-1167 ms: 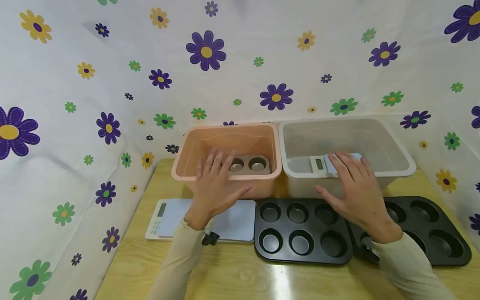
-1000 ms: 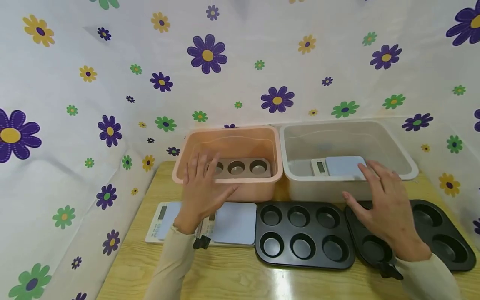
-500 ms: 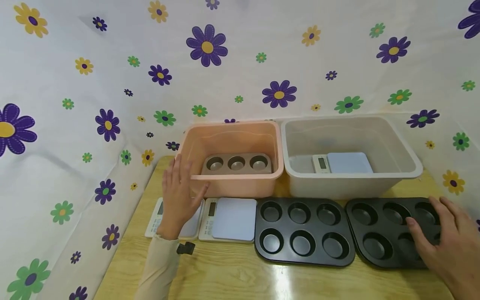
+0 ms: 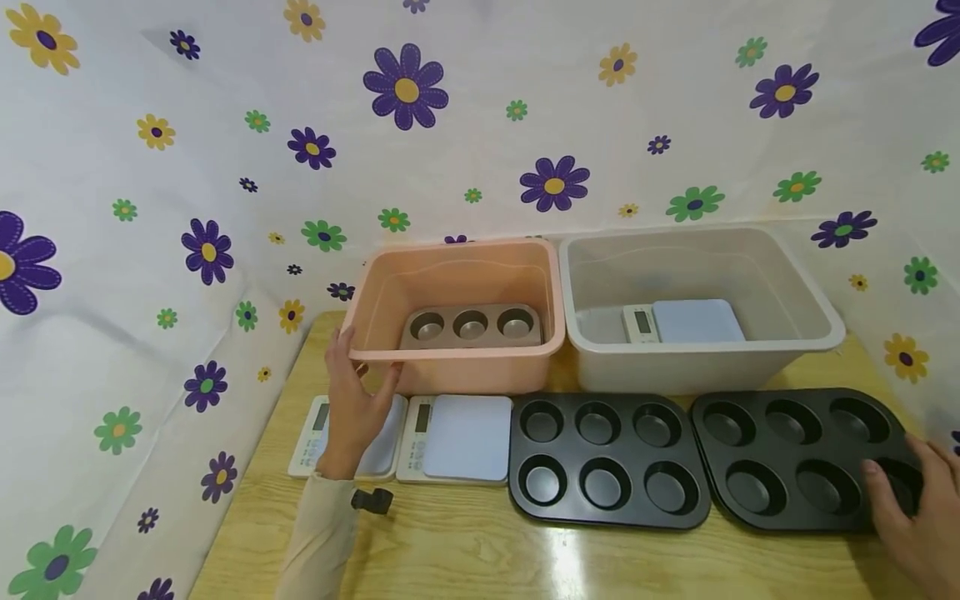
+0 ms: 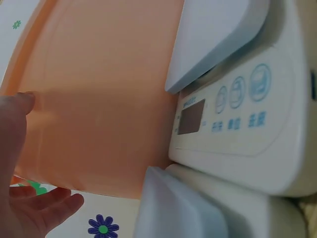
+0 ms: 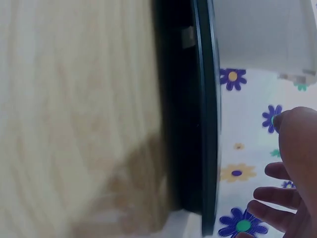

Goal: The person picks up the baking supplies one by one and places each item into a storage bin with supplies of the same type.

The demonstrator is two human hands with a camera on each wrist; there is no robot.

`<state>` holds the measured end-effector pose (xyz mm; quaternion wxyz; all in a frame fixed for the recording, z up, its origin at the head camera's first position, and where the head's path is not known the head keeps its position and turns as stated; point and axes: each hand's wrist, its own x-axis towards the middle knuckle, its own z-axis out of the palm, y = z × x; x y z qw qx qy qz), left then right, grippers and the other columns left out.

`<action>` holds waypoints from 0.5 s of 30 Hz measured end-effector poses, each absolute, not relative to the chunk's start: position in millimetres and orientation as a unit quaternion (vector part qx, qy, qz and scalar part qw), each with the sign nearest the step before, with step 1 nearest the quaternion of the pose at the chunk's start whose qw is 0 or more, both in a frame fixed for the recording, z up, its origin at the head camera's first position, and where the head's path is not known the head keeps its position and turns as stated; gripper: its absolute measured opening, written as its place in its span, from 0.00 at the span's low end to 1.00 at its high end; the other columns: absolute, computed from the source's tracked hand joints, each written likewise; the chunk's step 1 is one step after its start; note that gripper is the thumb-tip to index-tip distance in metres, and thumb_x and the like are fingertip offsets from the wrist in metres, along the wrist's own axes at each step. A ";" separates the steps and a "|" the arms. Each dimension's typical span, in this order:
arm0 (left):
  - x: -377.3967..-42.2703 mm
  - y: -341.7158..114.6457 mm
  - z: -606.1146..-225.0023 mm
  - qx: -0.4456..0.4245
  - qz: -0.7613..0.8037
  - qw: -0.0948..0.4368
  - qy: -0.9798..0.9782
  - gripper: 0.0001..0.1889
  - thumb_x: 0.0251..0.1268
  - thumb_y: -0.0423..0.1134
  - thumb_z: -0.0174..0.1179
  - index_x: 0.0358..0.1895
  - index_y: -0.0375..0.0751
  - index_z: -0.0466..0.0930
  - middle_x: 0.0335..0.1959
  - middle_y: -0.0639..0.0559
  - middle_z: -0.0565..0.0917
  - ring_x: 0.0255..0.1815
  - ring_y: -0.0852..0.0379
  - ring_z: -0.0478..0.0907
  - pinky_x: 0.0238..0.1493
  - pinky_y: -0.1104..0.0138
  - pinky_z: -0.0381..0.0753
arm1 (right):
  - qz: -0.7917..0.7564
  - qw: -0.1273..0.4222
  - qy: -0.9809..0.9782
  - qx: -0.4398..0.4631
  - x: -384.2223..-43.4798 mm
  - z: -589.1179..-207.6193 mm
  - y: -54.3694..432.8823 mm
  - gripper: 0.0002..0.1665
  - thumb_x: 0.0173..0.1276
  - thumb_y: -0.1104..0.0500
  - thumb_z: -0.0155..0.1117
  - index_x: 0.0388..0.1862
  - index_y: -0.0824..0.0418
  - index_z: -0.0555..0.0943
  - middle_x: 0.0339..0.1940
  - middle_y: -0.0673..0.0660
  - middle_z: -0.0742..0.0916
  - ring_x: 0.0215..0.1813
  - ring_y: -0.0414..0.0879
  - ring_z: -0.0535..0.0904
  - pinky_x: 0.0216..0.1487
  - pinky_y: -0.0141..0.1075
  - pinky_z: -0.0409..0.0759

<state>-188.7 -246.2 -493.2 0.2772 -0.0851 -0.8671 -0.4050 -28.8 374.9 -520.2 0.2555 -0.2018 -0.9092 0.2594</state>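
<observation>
In the head view my left hand is at the front left corner of the orange bin, fingers along its left side and thumb by the front wall. The left wrist view shows the thumb against the orange wall and the other fingers loosely bent past its edge. My right hand is beside the right end of a dark muffin tin, thumb and fingers spread. Fingers in the right wrist view hold nothing; whether they touch the tin I cannot tell.
Two kitchen scales lie left of a second dark muffin tin. The orange bin holds a bronze muffin tin. A white bin holds another scale. Flowered cloth rises behind the table.
My hands have moved apart: the left from above the orange bin to its left front corner, the right from over the white bin to the right muffin tin's end.
</observation>
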 end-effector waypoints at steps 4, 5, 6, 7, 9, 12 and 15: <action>-191.1 -242.9 -503.8 -0.064 -0.482 0.270 -0.831 0.46 0.72 0.37 0.74 0.85 0.39 0.55 0.81 0.32 0.65 0.75 0.27 0.76 0.67 0.32 0.83 | 0.276 0.267 -0.897 -0.220 -25.3 -533.6 383.3 0.41 0.92 0.42 0.42 0.84 0.72 0.62 0.80 0.81 0.68 0.83 0.78 0.61 0.91 0.63 0.54; -192.1 -241.4 -506.7 -0.060 -0.502 0.268 -0.820 0.46 0.72 0.37 0.74 0.85 0.41 0.56 0.81 0.33 0.66 0.75 0.27 0.75 0.68 0.31 0.83 | 0.282 0.278 -0.891 -0.221 -24.7 -538.2 386.1 0.40 0.91 0.42 0.43 0.83 0.73 0.63 0.79 0.82 0.69 0.82 0.79 0.62 0.91 0.63 0.55; -193.3 -239.9 -509.0 -0.056 -0.518 0.267 -0.811 0.45 0.72 0.37 0.74 0.85 0.43 0.57 0.82 0.35 0.66 0.75 0.27 0.75 0.69 0.31 0.82 | 0.286 0.288 -0.887 -0.219 -24.5 -541.9 388.9 0.41 0.91 0.41 0.45 0.82 0.73 0.65 0.77 0.83 0.70 0.81 0.80 0.64 0.90 0.64 0.56; -194.6 -238.5 -510.3 -0.052 -0.532 0.267 -0.802 0.44 0.72 0.37 0.74 0.85 0.45 0.58 0.81 0.36 0.67 0.75 0.27 0.75 0.70 0.32 0.81 | 0.290 0.296 -0.884 -0.217 -25.2 -544.8 391.6 0.41 0.91 0.40 0.45 0.81 0.74 0.66 0.76 0.84 0.71 0.80 0.82 0.64 0.90 0.64 0.57; -197.6 -236.3 -511.4 -0.047 -0.550 0.270 -0.789 0.43 0.72 0.35 0.73 0.84 0.45 0.58 0.81 0.36 0.68 0.76 0.27 0.75 0.72 0.31 0.80 | 0.295 0.299 -0.882 -0.216 -27.9 -548.5 396.5 0.42 0.90 0.40 0.45 0.80 0.76 0.66 0.74 0.86 0.71 0.78 0.84 0.65 0.88 0.66 0.58; -201.6 -236.1 -510.1 -0.041 -0.554 0.280 -0.783 0.43 0.71 0.32 0.73 0.83 0.41 0.58 0.79 0.31 0.68 0.74 0.26 0.76 0.72 0.29 0.78 | 0.287 0.264 -0.891 -0.232 -33.7 -545.9 400.3 0.45 0.90 0.39 0.42 0.82 0.76 0.62 0.77 0.86 0.69 0.80 0.83 0.63 0.88 0.67 0.57; -204.0 -237.2 -510.7 -0.036 -0.561 0.285 -0.777 0.44 0.70 0.30 0.73 0.83 0.39 0.58 0.79 0.29 0.68 0.74 0.25 0.75 0.72 0.27 0.77 | 0.290 0.217 -0.891 -0.274 -35.9 -543.9 401.6 0.46 0.90 0.39 0.37 0.86 0.74 0.56 0.81 0.84 0.65 0.84 0.80 0.60 0.90 0.66 0.54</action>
